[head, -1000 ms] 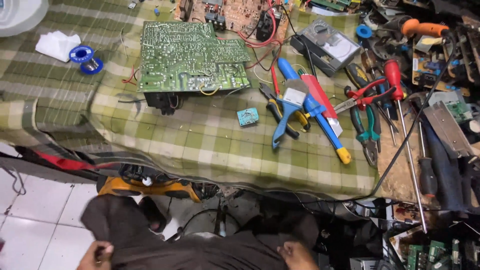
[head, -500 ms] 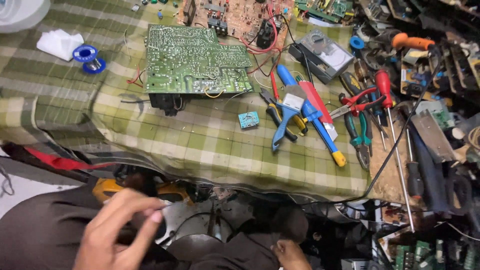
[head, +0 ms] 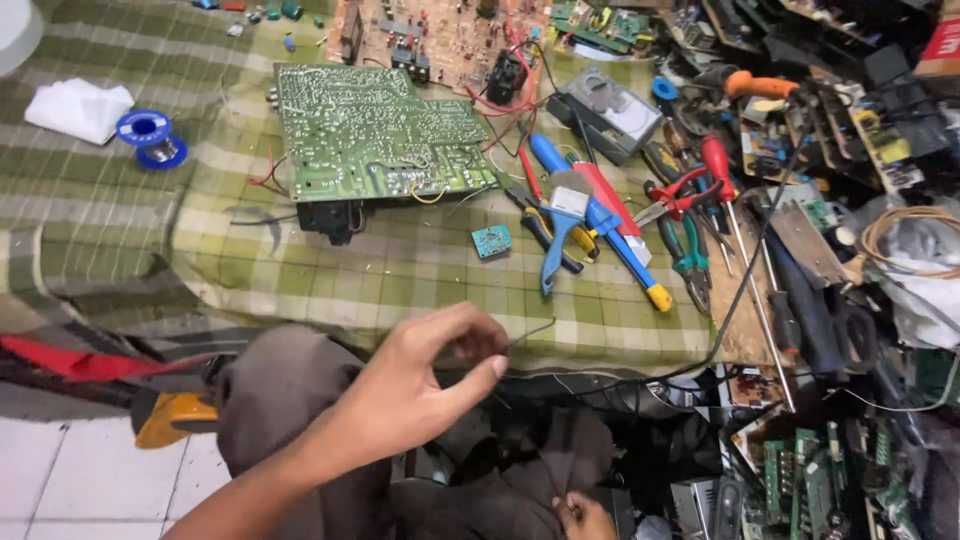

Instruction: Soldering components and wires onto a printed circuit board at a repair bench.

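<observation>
My bench is covered with a green checked cloth [head: 300, 270], and the big green circuit board [head: 375, 130] sits on it. Off to the side there's a blue solder spool [head: 150, 135], a white rag [head: 80, 108], a small blue module [head: 491, 241], plus a pile of pliers [head: 690, 260] and screwdrivers [head: 735, 215].

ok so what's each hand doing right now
left hand: pinching a thin dark wire.
right hand: mostly cut off, cannot tell.

Your left hand [head: 420, 385] is up way higher now, right at the counter [head: 420, 290] edge, pinching a thin wire [head: 528, 331] between thumb and fingers. Half a second back it was low by your lap. Your right hand [head: 583, 516] sits a bit further right.
</observation>
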